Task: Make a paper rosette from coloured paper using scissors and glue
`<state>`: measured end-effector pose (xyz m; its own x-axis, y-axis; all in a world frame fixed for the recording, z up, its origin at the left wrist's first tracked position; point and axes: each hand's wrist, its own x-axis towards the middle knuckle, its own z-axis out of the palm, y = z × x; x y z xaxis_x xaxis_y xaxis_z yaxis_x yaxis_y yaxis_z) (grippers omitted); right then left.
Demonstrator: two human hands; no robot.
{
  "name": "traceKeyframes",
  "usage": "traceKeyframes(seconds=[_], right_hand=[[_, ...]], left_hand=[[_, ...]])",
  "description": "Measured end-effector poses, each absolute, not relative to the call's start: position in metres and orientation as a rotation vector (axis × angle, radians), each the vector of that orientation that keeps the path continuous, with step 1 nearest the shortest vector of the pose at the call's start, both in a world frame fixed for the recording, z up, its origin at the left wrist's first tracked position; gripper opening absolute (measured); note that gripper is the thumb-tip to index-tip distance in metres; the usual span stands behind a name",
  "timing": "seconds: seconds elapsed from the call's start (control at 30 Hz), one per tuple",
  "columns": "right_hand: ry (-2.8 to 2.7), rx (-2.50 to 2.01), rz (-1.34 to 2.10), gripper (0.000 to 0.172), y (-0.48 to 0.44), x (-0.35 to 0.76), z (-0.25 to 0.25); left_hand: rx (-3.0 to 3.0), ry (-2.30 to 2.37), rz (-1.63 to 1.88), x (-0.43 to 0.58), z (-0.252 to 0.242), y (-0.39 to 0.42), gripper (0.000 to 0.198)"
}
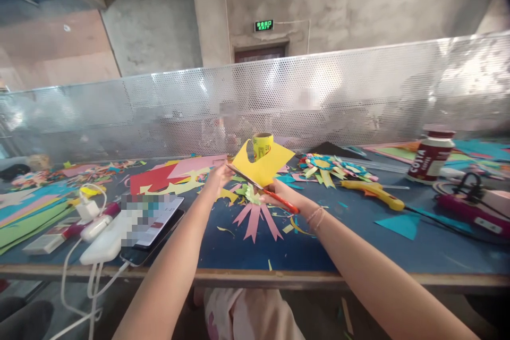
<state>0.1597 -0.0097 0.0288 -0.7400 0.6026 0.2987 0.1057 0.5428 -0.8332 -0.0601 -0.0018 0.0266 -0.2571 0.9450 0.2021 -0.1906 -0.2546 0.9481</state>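
Observation:
My left hand (219,176) pinches the left edge of a yellow paper sheet (266,166) and holds it up over the blue table (358,234). A curved notch is cut into the sheet's top. My right hand (283,199) is closed on red-handled scissors (263,189), whose blades reach up and left into the yellow sheet. Below the hands lies a pink paper starburst (255,218) among small paper scraps.
A yellow tape roll (263,144) stands behind the sheet. A paper flower (330,166), yellow glue gun (374,192) and brown bottle (432,155) sit to the right. A tablet (155,218), white power bank (101,244) and coloured paper sheets (167,176) lie left. A perforated metal screen (358,95) backs the table.

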Motion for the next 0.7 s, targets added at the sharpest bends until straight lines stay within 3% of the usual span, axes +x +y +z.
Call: traceKeyframes(seconds=[0.07, 0.17, 0.47, 0.7], right_hand=[[-2.209, -0.552, 1.171, 0.045, -0.013, 0.159, 0.03], [-2.206, -0.556, 1.179, 0.046, -0.014, 0.157, 0.031], [-2.136, -0.818, 0.936, 0.061, 0.001, 0.16, 0.026], [-2.151, -1.045, 0.58, 0.048, 0.016, 0.166, 0.025]], left_hand=[[1.073, 0.842, 1.454, -0.043, 0.028, -0.009, 0.031], [1.088, 0.804, 1.475, -0.029, 0.028, -0.016, 0.032], [0.949, 1.023, 1.994, -0.05, 0.028, -0.002, 0.025], [0.849, 0.927, 2.167, -0.072, 0.035, -0.003, 0.021]])
